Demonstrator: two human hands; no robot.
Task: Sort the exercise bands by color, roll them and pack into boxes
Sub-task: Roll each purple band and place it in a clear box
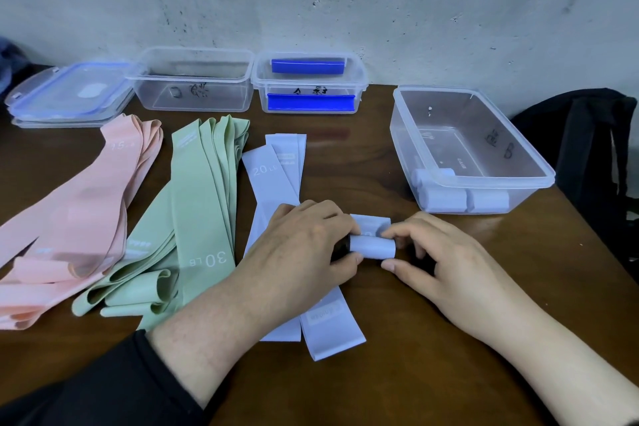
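Currently, pink (79, 197), green (193, 204) and blue bands (273, 183) lie in separate heaps, presumably for sorting. Open box (539, 169) near right holds finished blue rolls. Left hand (304, 245) and right hand (446, 263) pinch the blue roll (373, 247) ends, keeping it tight.

Head-worn wide view, facing forward-down, close over table (397, 162)

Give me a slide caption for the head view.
Both hands roll a lilac band beside the box of finished rolls.
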